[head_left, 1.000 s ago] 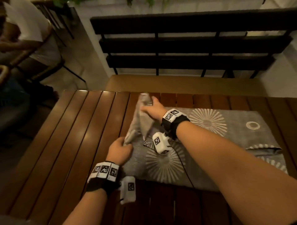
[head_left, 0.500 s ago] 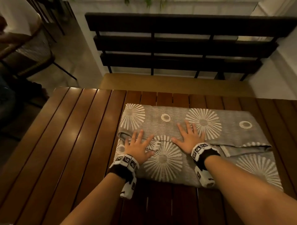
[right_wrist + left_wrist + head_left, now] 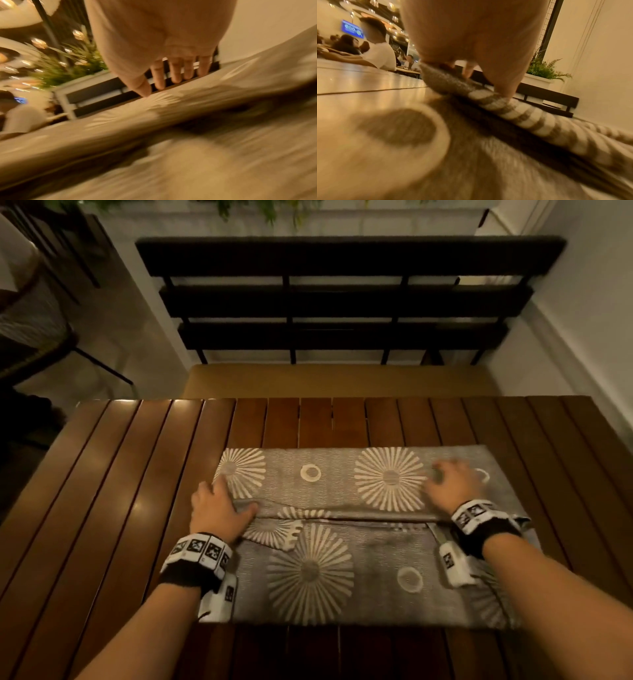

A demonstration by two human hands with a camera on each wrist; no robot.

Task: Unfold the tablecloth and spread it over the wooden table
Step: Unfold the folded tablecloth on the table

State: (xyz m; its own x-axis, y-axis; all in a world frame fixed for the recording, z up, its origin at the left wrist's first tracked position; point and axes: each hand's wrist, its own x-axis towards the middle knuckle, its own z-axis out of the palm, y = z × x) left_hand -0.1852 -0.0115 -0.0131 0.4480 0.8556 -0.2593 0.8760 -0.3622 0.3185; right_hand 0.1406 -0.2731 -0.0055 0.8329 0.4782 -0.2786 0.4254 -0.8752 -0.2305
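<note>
Both hands have been slid apart since half a second ago: left hand (image 3: 215,508) pinches the fold's left end, right hand (image 3: 448,484) lies with fingers spread. Still folded, the tablecloth (image 3: 342,577) lies at the lower centre on the table (image 3: 120,474). Next, the upper flap must be gripped and opened.

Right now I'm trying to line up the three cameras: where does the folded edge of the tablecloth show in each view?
Head: the fold runs across the middle of the tablecloth, between the two hands.
Left wrist: the fold slants down to the right from the left hand, whose fingers pinch it.
Right wrist: a blurred band below the right hand.
Shared landmark: the dark slatted bench.
</note>
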